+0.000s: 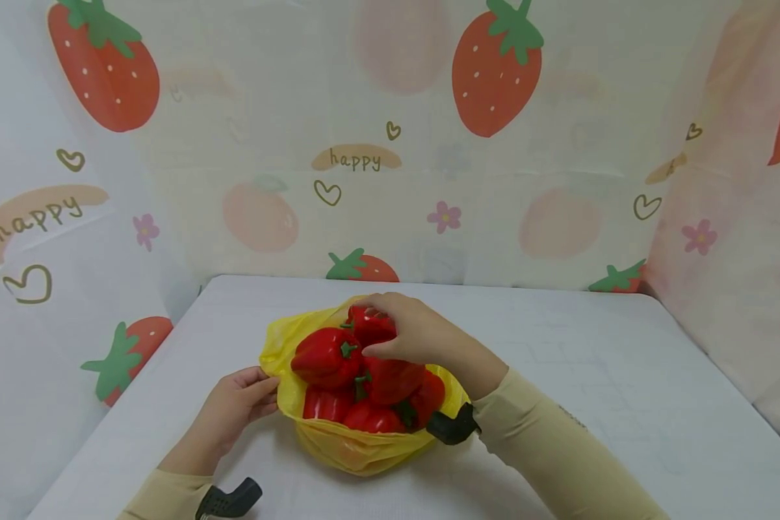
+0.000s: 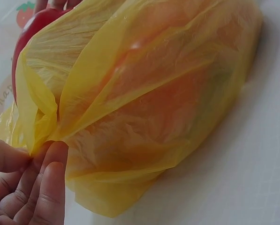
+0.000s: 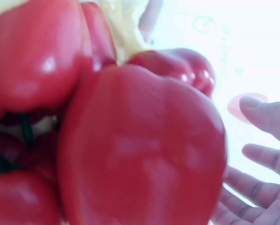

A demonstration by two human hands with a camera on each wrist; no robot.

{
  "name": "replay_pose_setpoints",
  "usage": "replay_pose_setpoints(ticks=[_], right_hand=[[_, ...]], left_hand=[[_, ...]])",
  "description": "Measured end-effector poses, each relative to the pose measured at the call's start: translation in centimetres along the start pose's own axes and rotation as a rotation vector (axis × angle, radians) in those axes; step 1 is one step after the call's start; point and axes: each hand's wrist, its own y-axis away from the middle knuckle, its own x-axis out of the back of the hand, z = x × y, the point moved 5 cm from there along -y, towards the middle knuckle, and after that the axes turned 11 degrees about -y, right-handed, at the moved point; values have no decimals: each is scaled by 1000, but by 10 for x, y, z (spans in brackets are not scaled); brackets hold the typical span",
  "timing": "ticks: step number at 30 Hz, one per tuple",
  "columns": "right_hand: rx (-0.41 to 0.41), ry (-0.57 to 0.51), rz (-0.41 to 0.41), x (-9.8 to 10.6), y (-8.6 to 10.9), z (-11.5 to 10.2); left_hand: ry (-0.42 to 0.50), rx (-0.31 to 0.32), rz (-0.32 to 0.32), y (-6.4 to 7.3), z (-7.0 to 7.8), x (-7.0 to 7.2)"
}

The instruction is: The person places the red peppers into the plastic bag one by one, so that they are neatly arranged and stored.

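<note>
A yellow plastic bag (image 1: 357, 455) sits on the table with its mouth spread wide, holding several glossy red bell peppers (image 1: 328, 357) with green stems. My left hand (image 1: 237, 404) pinches the left edge of the bag between thumb and fingers; the left wrist view shows the plastic gathered at the fingertips (image 2: 50, 152). Over the bag's far side, my right hand (image 1: 422, 328) reaches around the topmost pepper (image 1: 370, 325), thumb on the near side and fingers beyond. In the right wrist view its thumb and fingers are spread beside a large pepper (image 3: 144, 150).
A white table (image 1: 598, 404) extends around the bag. Behind it and at both sides hangs a pale cloth (image 1: 266, 123) printed with strawberries, hearts and the word happy. Black wrist mounts (image 1: 230, 498) show at both sleeves.
</note>
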Motion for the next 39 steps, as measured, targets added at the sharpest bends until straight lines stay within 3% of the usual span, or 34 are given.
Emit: replay_pose_setpoints(ticks=[6, 25, 33, 39], right_hand=[[-48, -101, 38, 16, 8, 6], [28, -77, 116, 45, 26, 21], [7, -93, 162, 60, 38, 32], [2, -100, 203, 74, 49, 39]], left_hand=[[14, 7, -10, 0, 0, 0], [47, 8, -14, 3, -2, 4], [28, 19, 15, 2, 0, 9], [2, -15, 18, 7, 7, 18]])
